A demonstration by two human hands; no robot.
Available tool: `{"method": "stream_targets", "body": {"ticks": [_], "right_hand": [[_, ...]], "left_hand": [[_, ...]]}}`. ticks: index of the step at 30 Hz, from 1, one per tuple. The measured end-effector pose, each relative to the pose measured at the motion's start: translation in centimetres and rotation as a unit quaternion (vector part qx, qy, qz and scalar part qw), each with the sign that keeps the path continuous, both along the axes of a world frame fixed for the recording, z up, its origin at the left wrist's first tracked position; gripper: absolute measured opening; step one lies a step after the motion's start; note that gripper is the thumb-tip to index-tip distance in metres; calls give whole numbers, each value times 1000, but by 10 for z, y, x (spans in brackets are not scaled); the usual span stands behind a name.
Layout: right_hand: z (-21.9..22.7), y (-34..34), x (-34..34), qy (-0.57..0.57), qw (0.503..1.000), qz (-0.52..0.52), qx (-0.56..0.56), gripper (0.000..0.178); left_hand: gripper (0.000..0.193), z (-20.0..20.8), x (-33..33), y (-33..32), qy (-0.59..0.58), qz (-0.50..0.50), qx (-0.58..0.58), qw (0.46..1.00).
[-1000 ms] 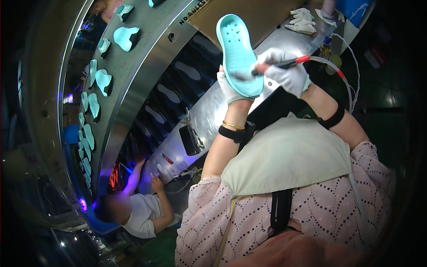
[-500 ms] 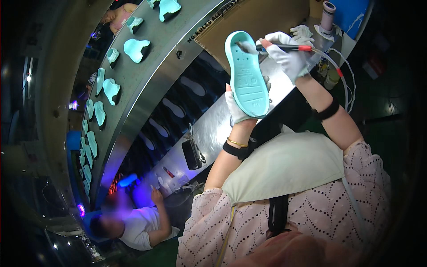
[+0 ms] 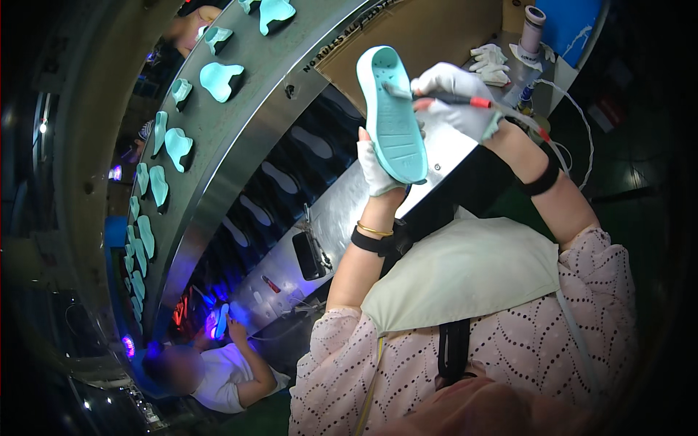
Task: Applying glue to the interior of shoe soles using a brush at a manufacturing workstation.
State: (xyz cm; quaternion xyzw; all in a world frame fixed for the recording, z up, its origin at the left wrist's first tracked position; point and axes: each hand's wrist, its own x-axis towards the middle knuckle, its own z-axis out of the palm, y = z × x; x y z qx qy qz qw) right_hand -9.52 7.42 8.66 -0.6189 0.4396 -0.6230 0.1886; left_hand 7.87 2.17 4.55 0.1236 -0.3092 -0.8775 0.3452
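In my gloved left hand (image 3: 372, 168) I hold up a turquoise shoe sole (image 3: 400, 134) by its lower end, its raised rim and grooved inner face turned toward me. My gloved right hand (image 3: 465, 112) is closed round a brush (image 3: 478, 102) with a black and red handle. A pale tube (image 3: 520, 118) runs back from the brush's rear end. The bristles reach into the upper half of the sole, against or just over its inner face, below several small holes. Some fingers of my left hand are hidden behind the sole.
On the left, a conveyor belt (image 3: 174, 94) carries several turquoise shoe pieces (image 3: 216, 81). Below it stands a metal bench (image 3: 342, 207) with a phone (image 3: 309, 256). Spare gloves (image 3: 489, 64) and a pink cylinder (image 3: 533, 29) lie far right. A co-worker (image 3: 225, 374) sits lower left.
The sole has moved slightly left and turned, showing more of its side wall. The brush has gone down from the holes toward the sole's middle. The co-worker's arms have moved toward the blue light.
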Motion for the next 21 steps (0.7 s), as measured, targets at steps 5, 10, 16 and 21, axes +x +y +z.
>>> {"method": "stream_targets", "body": {"ticks": [5,10,16,21], "right_hand": [[3,18,-8,-6,997,69,43,10],[4,20,-10,-25,978,58,201,13],[10,16,-3,-187,905,67,376,38],[15,-7,-25,-229,959,-80,145,29]], "left_hand": [[60,4,-2,-11,-37,31,7,999],[56,13,0,-11,-75,44,-20,996],[58,7,0,-14,-53,-2,-31,998],[64,9,3,-15,-56,-6,-12,998]]}}
